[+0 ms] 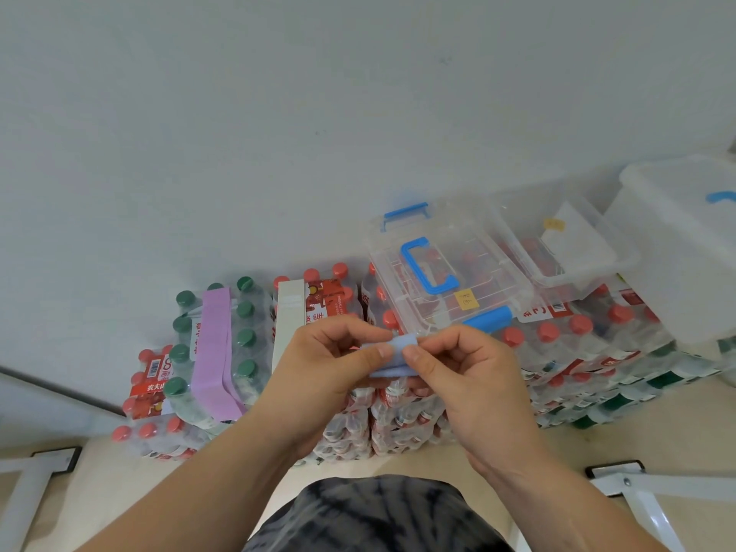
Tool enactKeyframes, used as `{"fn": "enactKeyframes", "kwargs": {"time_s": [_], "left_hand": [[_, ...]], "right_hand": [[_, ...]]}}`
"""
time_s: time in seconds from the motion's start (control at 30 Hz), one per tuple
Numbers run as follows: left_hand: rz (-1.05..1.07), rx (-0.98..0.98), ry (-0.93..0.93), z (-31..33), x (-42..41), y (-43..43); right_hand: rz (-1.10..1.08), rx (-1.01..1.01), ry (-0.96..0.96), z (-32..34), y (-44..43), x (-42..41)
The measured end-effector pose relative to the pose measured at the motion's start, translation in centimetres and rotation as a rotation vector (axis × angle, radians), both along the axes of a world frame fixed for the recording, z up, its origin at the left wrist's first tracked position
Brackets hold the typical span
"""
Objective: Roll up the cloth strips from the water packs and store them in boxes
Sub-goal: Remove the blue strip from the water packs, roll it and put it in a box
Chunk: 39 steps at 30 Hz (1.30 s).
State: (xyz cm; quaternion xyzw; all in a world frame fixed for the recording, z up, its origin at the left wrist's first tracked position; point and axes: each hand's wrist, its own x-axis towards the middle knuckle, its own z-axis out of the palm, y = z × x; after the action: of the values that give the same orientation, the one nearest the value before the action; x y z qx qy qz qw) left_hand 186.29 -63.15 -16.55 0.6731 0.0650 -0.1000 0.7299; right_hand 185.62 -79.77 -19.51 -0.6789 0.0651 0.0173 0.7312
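A light blue cloth strip (pixel 399 355), partly rolled, is held in front of the stacked water packs (pixel 402 412). My left hand (pixel 326 368) pinches its left side between thumb and fingers. My right hand (pixel 462 376) pinches its right side the same way. A purple cloth strip (pixel 213 348) lies over the green-capped pack (pixel 243 336) on the left. Beside it a white cloth strip (pixel 287 316) lies over a red-capped pack (pixel 326 296). A clear box with blue handle and latches (pixel 442 280) sits shut on top of the packs behind my hands.
An open clear box (pixel 565 249) with a white item inside stands to the right of the shut one. A large white bin (pixel 689 249) is at far right. White metal frame legs (pixel 637 492) stand on the floor at both lower corners. A wall rises behind the packs.
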Motion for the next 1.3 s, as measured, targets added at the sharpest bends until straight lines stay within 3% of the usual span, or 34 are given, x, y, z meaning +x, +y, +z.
{"fn": "enactKeyframes", "kwargs": {"time_s": [0.2, 0.37, 0.7, 0.9, 0.97, 1.07, 1.3], "left_hand": [[-0.104, 0.035, -0.006, 0.3, 0.9, 0.6], [-0.196, -0.140, -0.049, 0.3, 2.2, 0.9], [-0.293, -0.109, -0.121, 0.6, 7.4, 1.6], [-0.635, 0.020, -0.108, 1.4, 11.1, 2.5], [-0.745, 0.150, -0.196, 1.4, 12.2, 2.4], [-0.806, 0.314, -0.468, 1.0, 13.9, 1.7], [-0.922, 0.234, -0.560, 0.5, 14.9, -0.8]], "right_hand": [[-0.039, 0.046, -0.011, 1.2, 0.1, 0.1], [-0.160, 0.204, 0.035, 2.4, 0.9, 1.0], [-0.314, 0.079, 0.076, 4.1, 3.4, 4.4], [-0.448, -0.021, 0.070, 4.3, 4.0, 5.8], [-0.495, -0.073, 0.082, 4.5, 3.5, 6.1], [-0.513, -0.086, 0.093, 5.2, 2.7, 6.2], [-0.550, -0.102, 0.074, 5.6, 0.8, 5.1]]}}
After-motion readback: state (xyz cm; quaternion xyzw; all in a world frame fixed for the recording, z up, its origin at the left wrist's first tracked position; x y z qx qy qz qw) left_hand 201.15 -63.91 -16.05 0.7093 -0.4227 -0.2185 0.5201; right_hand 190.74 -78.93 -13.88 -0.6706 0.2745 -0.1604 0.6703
